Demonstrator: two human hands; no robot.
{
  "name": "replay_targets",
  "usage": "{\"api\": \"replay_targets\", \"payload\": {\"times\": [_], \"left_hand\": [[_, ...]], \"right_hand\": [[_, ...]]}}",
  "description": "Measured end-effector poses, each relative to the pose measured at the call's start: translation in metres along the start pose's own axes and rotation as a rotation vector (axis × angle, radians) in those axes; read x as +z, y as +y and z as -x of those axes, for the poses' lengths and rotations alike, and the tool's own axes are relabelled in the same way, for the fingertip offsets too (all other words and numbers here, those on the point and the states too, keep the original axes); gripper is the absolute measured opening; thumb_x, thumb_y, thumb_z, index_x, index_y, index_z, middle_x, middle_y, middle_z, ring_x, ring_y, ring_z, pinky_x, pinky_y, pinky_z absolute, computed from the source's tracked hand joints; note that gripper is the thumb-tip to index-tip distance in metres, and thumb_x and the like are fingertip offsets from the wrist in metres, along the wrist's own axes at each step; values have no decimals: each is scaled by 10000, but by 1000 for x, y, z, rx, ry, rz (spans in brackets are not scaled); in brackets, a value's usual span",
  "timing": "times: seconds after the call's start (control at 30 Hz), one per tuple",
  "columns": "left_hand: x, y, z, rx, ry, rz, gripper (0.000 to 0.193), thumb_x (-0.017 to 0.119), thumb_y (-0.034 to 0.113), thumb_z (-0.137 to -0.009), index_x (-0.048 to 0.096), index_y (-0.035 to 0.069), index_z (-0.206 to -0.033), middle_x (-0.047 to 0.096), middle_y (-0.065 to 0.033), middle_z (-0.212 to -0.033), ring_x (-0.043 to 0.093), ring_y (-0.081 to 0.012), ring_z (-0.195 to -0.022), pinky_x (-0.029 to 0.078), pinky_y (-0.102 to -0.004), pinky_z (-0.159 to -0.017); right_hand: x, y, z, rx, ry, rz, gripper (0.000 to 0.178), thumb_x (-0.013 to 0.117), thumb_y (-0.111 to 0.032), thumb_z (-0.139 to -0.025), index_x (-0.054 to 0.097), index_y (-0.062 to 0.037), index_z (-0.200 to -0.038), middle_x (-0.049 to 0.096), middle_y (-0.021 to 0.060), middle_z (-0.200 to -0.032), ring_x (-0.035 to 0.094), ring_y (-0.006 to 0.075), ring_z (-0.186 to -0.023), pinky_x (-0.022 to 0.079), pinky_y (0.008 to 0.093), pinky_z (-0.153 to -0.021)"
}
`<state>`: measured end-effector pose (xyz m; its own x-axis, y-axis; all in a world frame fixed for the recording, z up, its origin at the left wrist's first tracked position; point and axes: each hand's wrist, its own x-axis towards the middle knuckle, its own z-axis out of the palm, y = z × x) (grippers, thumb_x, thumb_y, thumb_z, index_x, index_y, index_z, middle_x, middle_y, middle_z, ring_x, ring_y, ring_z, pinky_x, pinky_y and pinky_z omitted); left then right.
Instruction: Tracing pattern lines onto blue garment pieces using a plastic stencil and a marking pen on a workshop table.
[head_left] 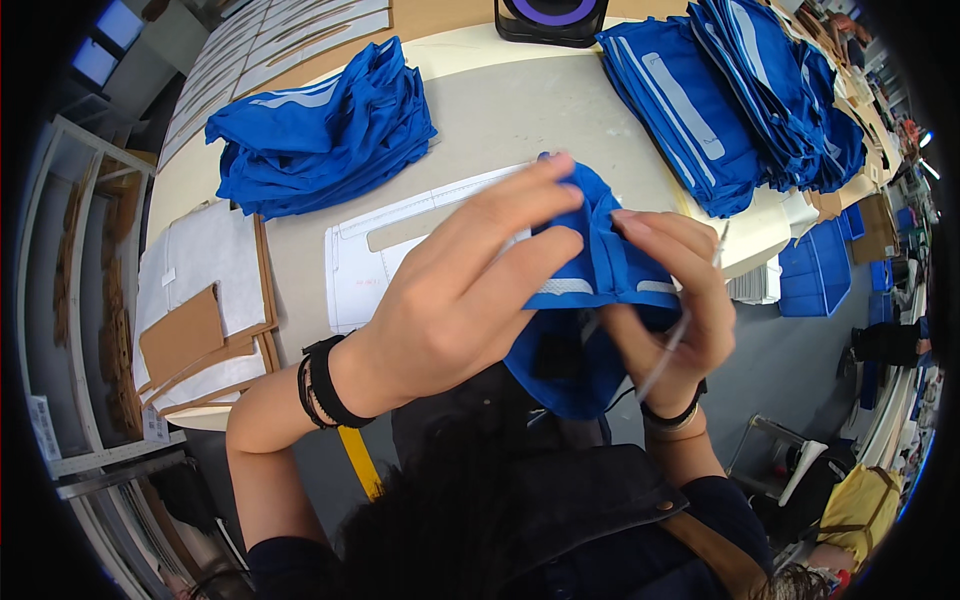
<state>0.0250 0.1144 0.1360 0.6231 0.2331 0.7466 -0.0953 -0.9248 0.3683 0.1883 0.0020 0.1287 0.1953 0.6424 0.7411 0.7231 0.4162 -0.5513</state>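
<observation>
Over the near edge of the pale worktable (560,110), the person holds up a small blue fabric piece with white reflective strips (590,300), the left hand (460,290) closed on its upper fold with fingers curled across the front, and the right hand (680,300) pinching its right edge while a thin white strip hangs down past the palm. Behind the hands a white paper pattern sheet (370,260) lies flat on the table. A rumpled heap of blue fabric pieces (320,130) sits to the far left, a neater fanned stack of blue pieces with white stripes (720,100) to the far right, and brown cardboard templates (185,335) rest at the table's left end.
</observation>
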Motion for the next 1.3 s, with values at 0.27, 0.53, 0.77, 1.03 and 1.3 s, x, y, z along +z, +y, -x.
{"api": "replay_targets", "payload": {"times": [0.27, 0.53, 0.77, 1.03, 1.3], "left_hand": [[-22, 9, 23, -161, -177, -60, 481, 463, -189, -613, 584, -58, -1060, 678, -217, -999, 675, -356, -915, 553, -367, -773], [-26, 23, 33, -474, -67, 348, 192, 437, -95, -917, 497, -15, -1081, 608, -157, -1041, 624, -214, -982, 474, -313, -893], [-36, 27, 38, -1098, -18, 779, 176, 426, -48, -948, 468, -5, -1114, 577, -105, -1066, 547, -100, -942, 425, -221, -856], [-13, 39, 81, -1087, -3, 572, 145, 550, 143, -986, 585, 4, -960, 568, -6, -839, 484, -48, -825, 404, -204, -755], [4, 48, 107, -1228, 111, 361, 226, 549, 186, -995, 581, -7, -881, 498, 23, -669, 413, -22, -656, 353, -179, -603]], "right_hand": [[0, 16, 2, 29, 94, -94, 322, 586, 149, -674, 679, 14, -951, 684, 182, -1040, 671, 282, -934, 517, 314, -823], [2, 9, -1, 146, -167, -330, 355, 552, 178, -713, 682, 7, -996, 693, 157, -1042, 673, 264, -965, 524, 305, -846], [1, -9, -7, 964, -400, -796, 236, 626, 90, -830, 666, 23, -1053, 682, 113, -1050, 648, 152, -980, 511, 273, -868], [27, -3, 25, 1025, -505, -690, 146, 726, -76, -847, 691, -11, -973, 697, 50, -868, 615, 87, -783, 484, 213, -741], [45, -7, 42, 906, -496, -355, 146, 704, -141, -880, 711, -14, -952, 705, 66, -802, 626, 97, -744, 485, 219, -695]]}}
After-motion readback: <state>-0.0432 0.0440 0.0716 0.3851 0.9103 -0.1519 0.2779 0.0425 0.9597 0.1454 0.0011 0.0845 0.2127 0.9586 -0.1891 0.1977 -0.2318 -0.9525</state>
